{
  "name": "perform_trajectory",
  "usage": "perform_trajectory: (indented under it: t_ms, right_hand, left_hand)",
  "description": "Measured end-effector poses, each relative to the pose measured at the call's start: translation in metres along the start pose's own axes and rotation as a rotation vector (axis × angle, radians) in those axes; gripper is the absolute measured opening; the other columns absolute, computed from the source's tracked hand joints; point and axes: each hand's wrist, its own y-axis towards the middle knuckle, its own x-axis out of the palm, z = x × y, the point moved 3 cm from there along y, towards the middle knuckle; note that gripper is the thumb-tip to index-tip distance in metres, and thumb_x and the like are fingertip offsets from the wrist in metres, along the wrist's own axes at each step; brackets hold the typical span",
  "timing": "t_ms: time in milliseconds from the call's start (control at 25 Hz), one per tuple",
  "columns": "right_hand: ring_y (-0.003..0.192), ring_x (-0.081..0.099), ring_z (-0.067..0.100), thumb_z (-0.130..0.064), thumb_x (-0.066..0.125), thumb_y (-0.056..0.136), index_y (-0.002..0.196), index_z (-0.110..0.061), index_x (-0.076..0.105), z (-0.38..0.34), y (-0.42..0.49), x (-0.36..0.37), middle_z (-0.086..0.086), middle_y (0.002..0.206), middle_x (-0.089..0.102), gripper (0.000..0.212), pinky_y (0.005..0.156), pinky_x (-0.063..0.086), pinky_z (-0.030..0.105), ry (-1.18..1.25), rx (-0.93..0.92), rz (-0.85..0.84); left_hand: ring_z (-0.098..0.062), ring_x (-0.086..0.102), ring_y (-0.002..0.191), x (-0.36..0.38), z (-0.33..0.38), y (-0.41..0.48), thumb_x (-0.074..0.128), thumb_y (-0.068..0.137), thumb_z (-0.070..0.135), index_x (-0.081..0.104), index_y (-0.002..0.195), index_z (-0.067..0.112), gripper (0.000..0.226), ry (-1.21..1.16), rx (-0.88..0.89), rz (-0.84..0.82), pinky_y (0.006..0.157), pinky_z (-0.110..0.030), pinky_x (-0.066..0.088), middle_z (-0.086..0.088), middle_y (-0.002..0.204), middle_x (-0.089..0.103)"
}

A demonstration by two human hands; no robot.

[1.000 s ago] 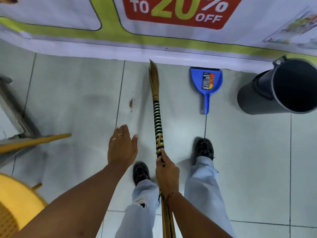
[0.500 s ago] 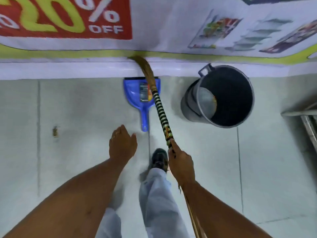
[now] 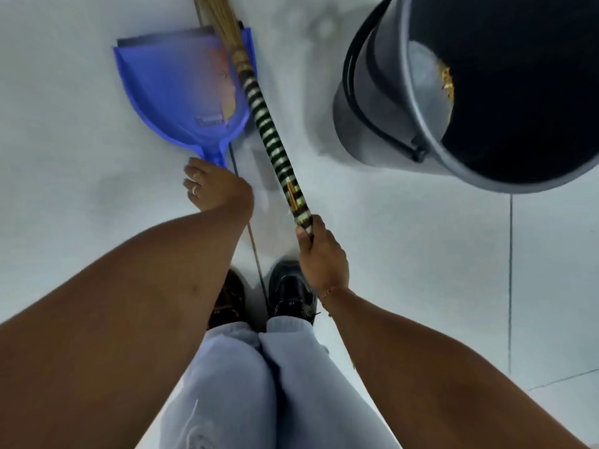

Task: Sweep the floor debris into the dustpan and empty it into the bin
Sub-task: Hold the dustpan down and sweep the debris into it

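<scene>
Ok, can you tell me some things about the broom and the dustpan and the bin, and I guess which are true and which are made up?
1. The right hand holds the broom by its striped handle. True.
2. The dustpan is red. False: it is blue.
3. The left hand is at the end of the dustpan's handle. True, though whether it has closed on it cannot be told.
4. The bin is on the left of the dustpan. False: it stands to the right.
5. The broom's bristles lie across the dustpan's right edge. True.
6. The bin has a lid on. False: it is open, with a bit of yellow rubbish showing inside.
</scene>
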Motion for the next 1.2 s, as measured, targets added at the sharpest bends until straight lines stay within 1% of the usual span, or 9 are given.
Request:
perform_trajectory:
  t_ms: [160,280,400,520,640,800,880,1000,1200]
  right_hand:
    - [0.085,0.057,0.030,-0.017,0.061,0.085,0.119,-0.003,0.048,-0.006,0.007,0.006,0.016,0.111,0.061,0.039,0.068,0.044,0.032,0.057,0.029,-0.047]
    - [0.093,0.061,0.037,-0.004,0.054,0.082,0.128,-0.009,0.039,-0.028,-0.028,-0.012,0.016,0.114,0.062,0.049,0.071,0.046,0.035,-0.053,0.012,-0.116]
    - [0.094,0.063,0.038,-0.020,0.052,0.087,0.141,-0.024,0.033,-0.068,-0.096,-0.033,0.015,0.108,0.067,0.058,0.076,0.050,0.037,-0.126,-0.076,-0.110]
    - [0.097,0.065,0.036,-0.047,0.043,0.094,0.128,-0.016,0.049,-0.121,-0.170,-0.043,0.016,0.102,0.070,0.046,0.081,0.051,0.038,-0.138,-0.084,-0.123]
    - [0.104,0.062,0.033,-0.031,0.047,0.096,0.120,-0.005,0.050,-0.159,-0.199,-0.028,0.017,0.114,0.064,0.036,0.084,0.050,0.037,-0.144,-0.100,-0.165]
    - [0.106,0.060,0.037,-0.030,0.044,0.095,0.146,-0.020,0.027,-0.244,-0.247,0.012,0.016,0.117,0.062,0.055,0.088,0.048,0.042,-0.231,-0.250,-0.097]
    - [0.108,0.059,0.039,-0.042,0.039,0.097,0.141,-0.019,0.034,-0.267,-0.254,0.053,0.019,0.117,0.063,0.050,0.089,0.047,0.042,-0.245,-0.194,-0.085]
    - [0.114,0.056,0.037,-0.029,0.045,0.096,0.122,-0.002,0.048,-0.294,-0.257,0.125,0.020,0.122,0.060,0.037,0.090,0.046,0.040,-0.183,-0.102,-0.029]
    - [0.116,0.053,0.036,-0.012,0.045,0.091,0.139,-0.011,0.031,-0.302,-0.234,0.215,0.016,0.129,0.050,0.050,0.090,0.046,0.041,-0.181,-0.003,0.015]
  left_hand:
    - [-0.032,0.041,0.131,-0.003,-0.009,0.011,0.046,0.093,0.013,0.018,0.144,0.003,0.059,-0.106,-0.040,-0.007,0.110,-0.039,0.032,-0.017,0.143,0.040]
    - [-0.032,0.040,0.131,-0.046,-0.038,-0.019,0.047,0.091,0.007,0.032,0.134,-0.001,0.046,-0.022,-0.015,-0.071,0.109,-0.038,0.032,-0.020,0.140,0.042]
    - [-0.036,0.041,0.130,-0.112,-0.092,-0.067,0.052,0.088,0.007,0.033,0.130,-0.004,0.047,-0.057,-0.109,-0.138,0.108,-0.041,0.034,-0.021,0.139,0.043]
    - [-0.039,0.047,0.124,-0.184,-0.163,-0.119,0.056,0.084,0.004,0.036,0.124,-0.004,0.046,-0.184,-0.262,-0.160,0.104,-0.042,0.039,-0.023,0.133,0.049]
    - [-0.044,0.050,0.120,-0.221,-0.215,-0.136,0.055,0.082,-0.002,0.034,0.124,-0.006,0.046,-0.278,-0.396,-0.149,0.101,-0.046,0.042,-0.028,0.131,0.050]
    - [-0.045,0.051,0.116,-0.284,-0.326,-0.128,0.052,0.082,-0.006,0.034,0.127,-0.004,0.049,-0.322,-0.370,-0.115,0.096,-0.049,0.044,-0.030,0.125,0.053]
    - [-0.044,0.050,0.118,-0.292,-0.383,-0.111,0.054,0.081,-0.006,0.036,0.130,-0.001,0.052,-0.285,-0.360,-0.134,0.097,-0.048,0.043,-0.028,0.125,0.054]
    - [-0.042,0.049,0.121,-0.280,-0.457,-0.070,0.056,0.083,-0.002,0.038,0.129,0.000,0.049,-0.244,-0.356,-0.154,0.100,-0.045,0.041,-0.026,0.127,0.055]
    - [-0.042,0.048,0.120,-0.228,-0.539,-0.024,0.060,0.081,-0.002,0.039,0.123,-0.007,0.048,-0.221,-0.432,-0.230,0.099,-0.046,0.042,-0.027,0.127,0.052]
